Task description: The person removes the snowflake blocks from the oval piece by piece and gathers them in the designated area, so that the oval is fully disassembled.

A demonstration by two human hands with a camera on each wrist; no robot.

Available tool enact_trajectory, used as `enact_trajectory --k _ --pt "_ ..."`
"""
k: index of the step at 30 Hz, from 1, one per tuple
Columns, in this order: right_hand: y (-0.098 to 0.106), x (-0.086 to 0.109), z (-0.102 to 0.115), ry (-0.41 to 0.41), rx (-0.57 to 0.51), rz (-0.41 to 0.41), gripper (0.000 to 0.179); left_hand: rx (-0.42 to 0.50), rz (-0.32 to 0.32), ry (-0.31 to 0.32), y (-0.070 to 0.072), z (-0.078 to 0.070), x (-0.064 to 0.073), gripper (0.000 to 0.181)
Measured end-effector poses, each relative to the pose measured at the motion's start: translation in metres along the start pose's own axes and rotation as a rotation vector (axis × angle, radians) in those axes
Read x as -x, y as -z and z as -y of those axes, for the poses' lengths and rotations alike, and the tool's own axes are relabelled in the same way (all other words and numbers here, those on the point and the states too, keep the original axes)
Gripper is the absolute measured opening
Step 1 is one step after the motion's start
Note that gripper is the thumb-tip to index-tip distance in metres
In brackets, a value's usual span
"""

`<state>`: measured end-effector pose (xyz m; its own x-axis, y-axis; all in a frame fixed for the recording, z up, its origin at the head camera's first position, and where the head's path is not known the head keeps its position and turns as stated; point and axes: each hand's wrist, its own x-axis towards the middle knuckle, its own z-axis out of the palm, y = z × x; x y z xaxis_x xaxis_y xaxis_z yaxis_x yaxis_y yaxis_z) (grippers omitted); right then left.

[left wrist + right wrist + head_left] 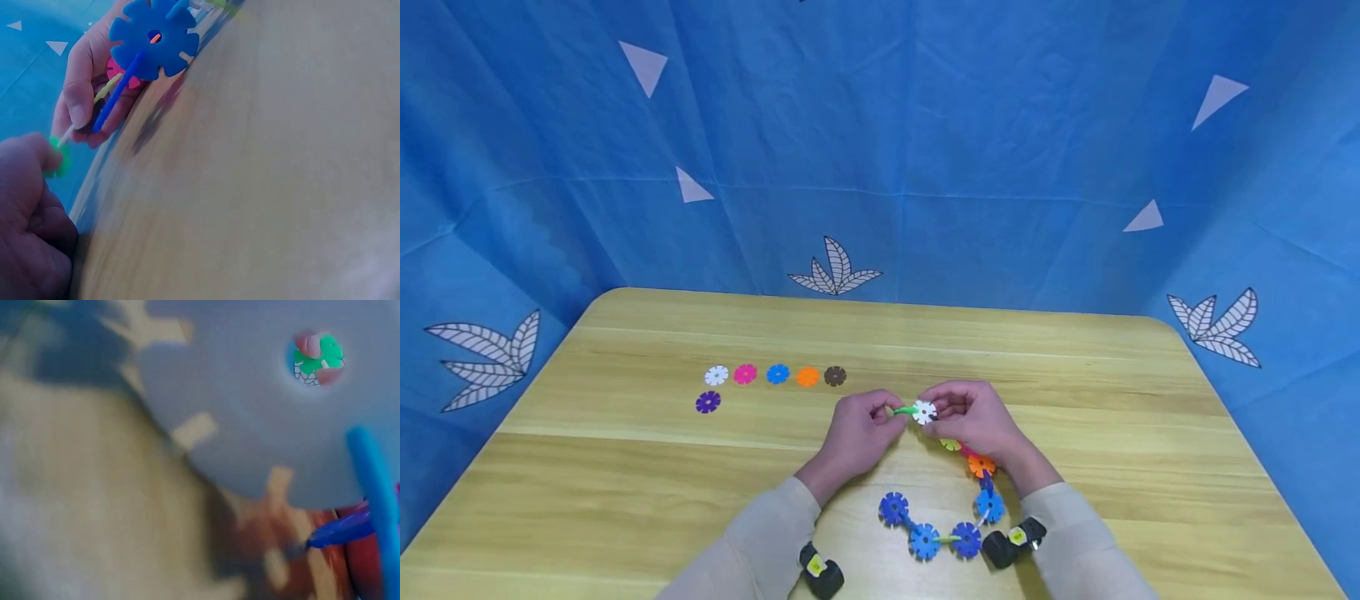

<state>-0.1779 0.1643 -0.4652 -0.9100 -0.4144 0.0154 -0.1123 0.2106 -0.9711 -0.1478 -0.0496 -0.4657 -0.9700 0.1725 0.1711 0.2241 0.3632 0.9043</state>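
Left hand point(859, 429): thumb and finger are pinching the green disc point(905, 411).
Right hand point(973, 417): its fingers are gripping the upper end of the chain point(989, 505), just beside the white disc point(924, 412).
Gap between hands: the two are facing each other, standing slightly apart, with the green disc and the white disc lying between them.
Joint: the green disc is appearing edge-on and meeting the white disc; how deeply it is slotting in, I cannot tell.
Chain path: linked discs of many colours are running from the right hand down past its wrist, then curving leftward across the near worktop point(1150, 433), where a dark blue disc point(894, 508) is ending the line.
Loose row: a white piece point(717, 375), pink piece point(746, 374), blue piece point(778, 374), orange piece point(808, 377) and brown piece point(835, 376) are lying flat, beyond and left of the hands.
Below the row: a purple piece point(708, 402) is lying nearest the white piece.
Wrists: pale sleeves point(760, 533) are covering the forearms, and black cameras point(822, 577) are sitting on both.
Backdrop: a blue cloth point(895, 100) with pale triangles and leaf prints is hanging behind.
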Motion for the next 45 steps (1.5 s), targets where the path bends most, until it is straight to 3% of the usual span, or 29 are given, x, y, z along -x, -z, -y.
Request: enact_trajectory --k 15,20,23,26,36,45 --pt "-0.004 0.005 0.004 0.014 -0.094 -0.010 0.034 0.081 -0.052 -0.003 -0.001 0.000 0.007 0.008" --pt "0.002 0.010 0.000 0.032 -0.178 -0.125 0.032 0.175 -0.126 0.064 0.001 0.001 0.009 0.008" --pt "0.002 0.011 -0.002 0.078 -0.190 -0.152 0.032 0.206 -0.160 0.085 0.002 0.001 0.009 0.008" --pt "-0.001 0.010 -0.003 0.100 -0.190 -0.133 0.033 0.192 -0.147 0.087 0.003 0.001 0.010 0.006" --pt "-0.006 0.011 -0.001 0.056 -0.271 -0.141 0.033 0.155 -0.201 0.113 0.007 0.004 0.013 0.005" --pt "-0.005 0.012 -0.002 0.061 -0.335 -0.157 0.035 0.095 -0.302 0.196 0.029 0.005 0.017 0.005"
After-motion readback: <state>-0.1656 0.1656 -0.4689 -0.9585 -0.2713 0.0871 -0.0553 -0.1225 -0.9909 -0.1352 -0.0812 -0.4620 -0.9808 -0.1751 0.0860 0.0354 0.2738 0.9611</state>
